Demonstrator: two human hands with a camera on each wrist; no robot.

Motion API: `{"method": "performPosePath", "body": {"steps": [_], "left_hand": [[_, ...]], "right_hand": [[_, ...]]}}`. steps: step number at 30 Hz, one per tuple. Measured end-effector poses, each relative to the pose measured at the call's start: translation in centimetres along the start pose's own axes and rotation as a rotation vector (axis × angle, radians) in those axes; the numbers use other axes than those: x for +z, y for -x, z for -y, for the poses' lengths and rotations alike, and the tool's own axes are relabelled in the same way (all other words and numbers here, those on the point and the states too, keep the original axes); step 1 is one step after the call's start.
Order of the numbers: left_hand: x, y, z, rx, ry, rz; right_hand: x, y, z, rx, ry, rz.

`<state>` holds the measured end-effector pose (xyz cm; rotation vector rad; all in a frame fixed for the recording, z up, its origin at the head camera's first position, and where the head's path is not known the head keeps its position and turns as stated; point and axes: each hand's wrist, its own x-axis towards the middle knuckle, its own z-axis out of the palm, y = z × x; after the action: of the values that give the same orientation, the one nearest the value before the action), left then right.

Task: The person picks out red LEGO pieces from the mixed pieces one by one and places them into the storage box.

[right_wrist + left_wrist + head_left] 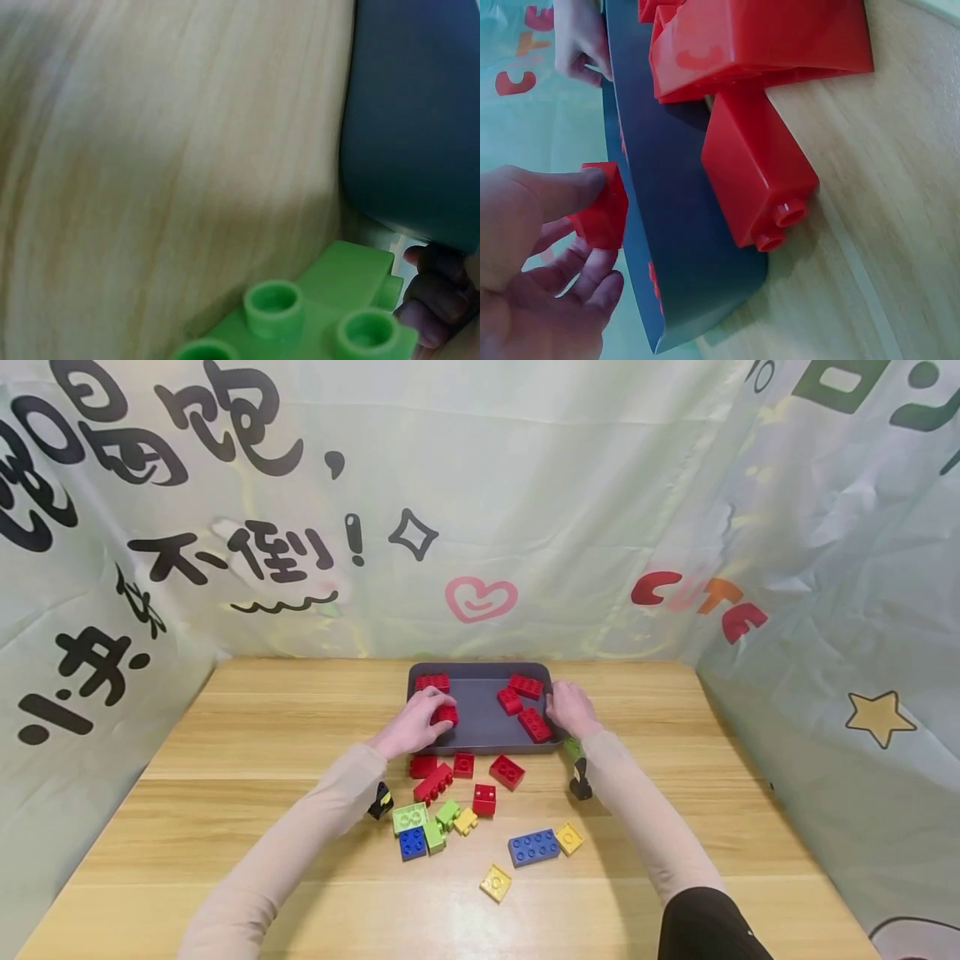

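Note:
My left hand (415,720) pinches a red toy brick (606,208) between thumb and fingers, over the left side of a dark grey tray (480,703). In the left wrist view, the brick is raised near the tray's rim. At the opposite end, my right hand (573,708) has its fingers curled at the tray's right edge, gripping it; the right wrist view shows the fingers (435,289) at the tray wall, partly cut off. Inside the tray lie other red bricks, one (432,682) at the back left and several (535,725) on the right.
In front of the tray lie several red bricks (433,783). Nearer are light green bricks (410,818), blue bricks (533,847) and yellow bricks (496,883). A green brick (330,300) lies beneath my right wrist. Printed cloth (480,527) surrounds the wooden table (300,702).

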<state>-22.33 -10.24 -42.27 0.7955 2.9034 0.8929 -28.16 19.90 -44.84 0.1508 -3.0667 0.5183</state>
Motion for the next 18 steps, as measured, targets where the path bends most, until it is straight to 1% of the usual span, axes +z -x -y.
{"method": "performPosePath", "body": {"steps": [4,7,14,18], "left_hand": [[0.1,0.0,-0.2,-0.025,-0.008,0.051],[0.2,0.0,-0.2,-0.031,-0.026,0.081],[0.7,-0.5,0.2,-0.002,-0.066,0.128],[1.1,-0.7,0.5,0.032,-0.134,0.129]], "right_hand": [[0.0,0.0,0.0,-0.008,0.007,-0.012],[0.0,-0.1,0.0,-0.013,0.008,-0.017],[0.1,0.0,-0.1,-0.008,-0.005,-0.015],[0.1,-0.1,-0.1,-0.008,-0.005,-0.01]]}}
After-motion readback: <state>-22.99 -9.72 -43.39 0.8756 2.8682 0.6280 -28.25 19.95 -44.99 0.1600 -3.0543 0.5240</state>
